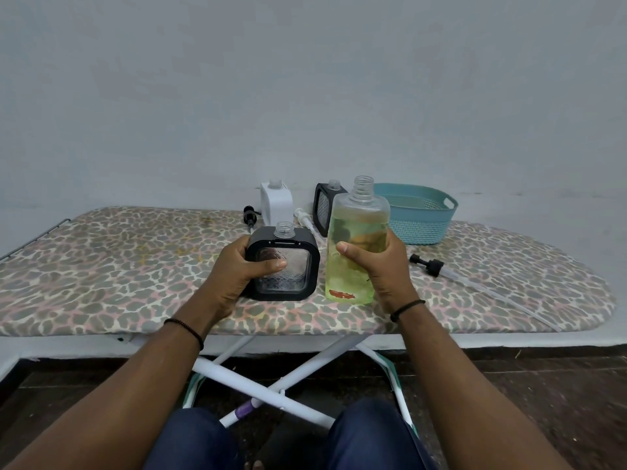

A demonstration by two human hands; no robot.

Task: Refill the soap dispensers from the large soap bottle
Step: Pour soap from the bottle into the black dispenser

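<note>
From the head view, much is partly hidden. The right hand point(373, 266) is wrapped around the large soap bottle point(356, 245), thumb across its front and fingers curled behind, so the bottle's middle and any label on the far side cannot be seen. The left hand point(237, 269) grips the near black dispenser point(285, 266) by its left side, thumb lying across the clear patterned front; the fingers behind it are out of sight. The bottle's only marking is a red patch low on its front, too blurred to read. The bottle covers the right edge of a second black dispenser point(324, 206) standing behind it.

The large soap bottle is upright near the front edge of the ironing board point(101, 266) (leopard-print cover), capless, and holds yellow-green liquid up to its shoulder. The near black dispenser stands just to its left, its threaded neck open. Whether either one is lifted off the cover cannot be told.

Farther back stands a white dispenser point(276, 201), also open at the neck. A black pump point(250, 215) lies beside it, and a white pump point(307, 222) lies between the dispensers. Another black pump with a long clear tube point(427, 264) lies to the right of the bottle. A teal basket point(419, 215) sits at the back right, its left part behind the bottle's neck.
</note>
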